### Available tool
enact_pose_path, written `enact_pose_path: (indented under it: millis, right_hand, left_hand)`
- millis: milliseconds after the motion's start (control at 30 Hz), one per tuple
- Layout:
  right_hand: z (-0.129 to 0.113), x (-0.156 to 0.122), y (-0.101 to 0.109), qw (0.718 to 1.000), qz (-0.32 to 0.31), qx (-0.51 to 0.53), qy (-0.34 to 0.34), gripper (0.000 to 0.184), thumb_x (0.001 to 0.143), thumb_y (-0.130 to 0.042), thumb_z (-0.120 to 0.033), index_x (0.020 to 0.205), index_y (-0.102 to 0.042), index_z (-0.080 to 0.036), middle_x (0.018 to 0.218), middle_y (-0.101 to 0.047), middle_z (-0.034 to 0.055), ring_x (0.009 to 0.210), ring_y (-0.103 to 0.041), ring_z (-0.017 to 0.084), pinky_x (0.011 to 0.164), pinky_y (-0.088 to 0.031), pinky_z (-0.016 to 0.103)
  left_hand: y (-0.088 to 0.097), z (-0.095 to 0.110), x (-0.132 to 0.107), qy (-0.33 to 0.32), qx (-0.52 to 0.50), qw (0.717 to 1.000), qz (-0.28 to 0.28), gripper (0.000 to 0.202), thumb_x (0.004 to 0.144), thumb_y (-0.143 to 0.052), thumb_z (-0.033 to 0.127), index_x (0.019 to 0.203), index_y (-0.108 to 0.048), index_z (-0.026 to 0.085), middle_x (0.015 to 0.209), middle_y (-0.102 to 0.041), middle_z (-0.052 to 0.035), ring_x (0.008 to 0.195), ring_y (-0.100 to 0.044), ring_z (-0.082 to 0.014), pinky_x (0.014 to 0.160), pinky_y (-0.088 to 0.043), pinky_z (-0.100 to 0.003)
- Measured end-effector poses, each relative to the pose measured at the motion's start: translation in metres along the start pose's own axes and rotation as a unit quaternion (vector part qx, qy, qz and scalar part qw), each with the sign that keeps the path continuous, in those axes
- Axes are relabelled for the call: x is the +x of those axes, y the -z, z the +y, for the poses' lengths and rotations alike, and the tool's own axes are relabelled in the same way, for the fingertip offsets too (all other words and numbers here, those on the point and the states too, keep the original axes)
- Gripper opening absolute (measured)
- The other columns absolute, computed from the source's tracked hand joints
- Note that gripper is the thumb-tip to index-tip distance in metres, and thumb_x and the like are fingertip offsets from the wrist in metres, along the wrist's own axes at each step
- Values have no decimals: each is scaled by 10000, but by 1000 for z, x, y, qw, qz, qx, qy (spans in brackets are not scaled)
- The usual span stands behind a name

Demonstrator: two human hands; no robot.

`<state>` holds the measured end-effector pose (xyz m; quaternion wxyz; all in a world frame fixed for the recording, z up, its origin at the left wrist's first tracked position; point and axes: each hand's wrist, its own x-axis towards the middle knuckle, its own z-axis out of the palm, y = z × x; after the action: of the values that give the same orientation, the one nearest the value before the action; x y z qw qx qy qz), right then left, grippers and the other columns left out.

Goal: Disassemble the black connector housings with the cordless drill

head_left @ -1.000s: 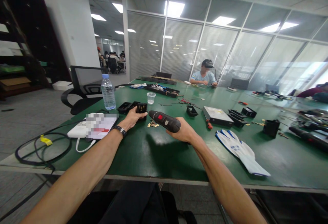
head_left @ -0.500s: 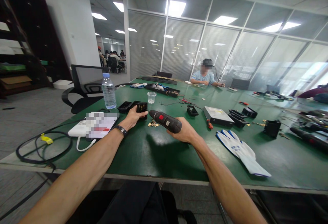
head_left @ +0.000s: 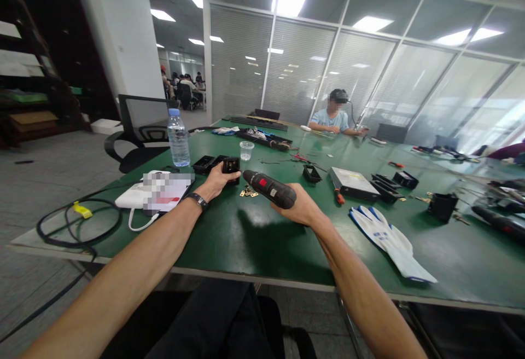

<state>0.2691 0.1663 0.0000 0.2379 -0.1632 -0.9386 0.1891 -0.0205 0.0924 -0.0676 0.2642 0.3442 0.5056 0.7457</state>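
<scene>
My left hand point(head_left: 216, 180) grips a small black box-shaped part point(head_left: 231, 166) that rests on the green table point(head_left: 254, 238). In my right hand point(head_left: 301, 206) is a black electric screwdriver point(head_left: 269, 189) with a red switch, held above the table, its tip pointing left toward the black part. Small brass pieces point(head_left: 248, 192) lie on the table just below the tool's tip. A dark watch is on my left wrist.
A water bottle point(head_left: 179, 138), a plastic cup point(head_left: 246, 150), black trays point(head_left: 205, 163), a white power bank point(head_left: 135, 197) with cable, a silver drive point(head_left: 349, 181), an orange-handled screwdriver point(head_left: 337, 196) and white-blue gloves point(head_left: 388, 241) lie around. A person point(head_left: 334, 119) sits at the far end.
Both hands hold the same things in the same pose. The view has tipped slightly, so everything sits a little lower and to the right in the picture.
</scene>
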Motion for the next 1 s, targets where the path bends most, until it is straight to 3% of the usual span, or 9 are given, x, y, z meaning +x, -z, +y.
enact_pose_path:
  millis: [233, 1000]
  right_hand:
    - [4, 1, -2, 1000, 4, 5, 11, 280, 714, -662, -325, 582, -441, -214, 569, -492, -8, 528, -427, 112, 512, -324, 252]
    - [9, 2, -4, 999, 6, 29, 32, 253, 719, -659, -328, 613, -468, -202, 577, -500, -19, 528, -439, 104, 503, -305, 249]
  left_hand:
    - [-1, -2, 1, -15, -1, 1000, -1, 587, 497, -941, 221, 1002, -648, 156, 935, -697, -42, 835, -648, -180, 782, -549, -349]
    - [0, -4, 5, 0, -1, 1000, 4, 590, 469, -944, 203, 978, -648, 162, 910, -691, -34, 813, -650, -174, 746, -561, -331]
